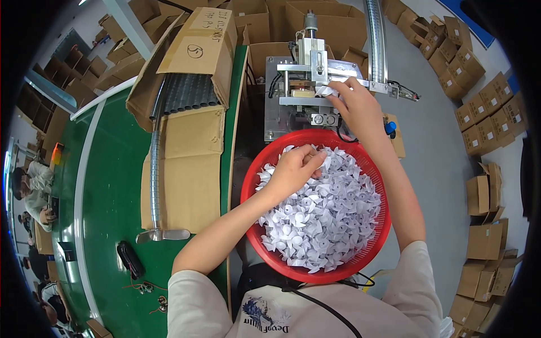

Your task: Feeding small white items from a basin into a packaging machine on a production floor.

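The right hand (354, 104) is nearly closed at its tips, thumb and forefinger pinching a white piece (324, 90) that sits at the front of the metal machine (319, 62), just ahead and to the left of the knuckles; whether the machine also grips that piece I cannot tell. The left hand (297, 168) lies lower and to the left of the right one, palm down, fingers curled and thumb drawn in near the forefinger, its tips at the upper part of a heap of white pinwheel-shaped pieces (321, 219). It touches the heap, but the fingers cover what is under them, so I cannot tell whether it grasps a piece. The heap spreads below and to the right of the left hand, filling a red basket (246, 194) whose far rim runs between the two hands. A blue knob (390, 128) stands to the right of the right wrist, and a ribbed clear tube (376, 42) rises above that hand. Well to the left of the left hand, a flexible metal tube (155, 180) hangs in front of a cardboard box (200, 48) holding dark tubes (194, 93), over a green table (115, 197).
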Available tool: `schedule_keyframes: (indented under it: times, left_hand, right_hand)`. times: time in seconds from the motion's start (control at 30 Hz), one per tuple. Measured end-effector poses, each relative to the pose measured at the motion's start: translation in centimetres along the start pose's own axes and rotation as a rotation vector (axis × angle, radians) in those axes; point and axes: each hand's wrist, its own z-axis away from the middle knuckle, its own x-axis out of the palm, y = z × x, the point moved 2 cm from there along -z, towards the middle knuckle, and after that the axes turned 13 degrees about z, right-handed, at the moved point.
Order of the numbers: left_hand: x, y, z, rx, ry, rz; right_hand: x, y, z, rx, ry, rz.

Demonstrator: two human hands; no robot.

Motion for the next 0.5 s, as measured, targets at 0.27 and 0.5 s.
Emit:
schedule_keyframes:
  times: [0.27, 0.5]
  left_hand:
    - [0.2, -0.4, -0.2, -0.06, -0.085, 0.027]
    - [0.2, -0.9, -0.2, -0.048, -0.117, 0.102]
  right_hand:
    - [0.0, 1.2, -0.8, -0.115, 0.115, -0.201]
    - [2.2, 0.1, -1.6, -0.306, 0.119, -0.268]
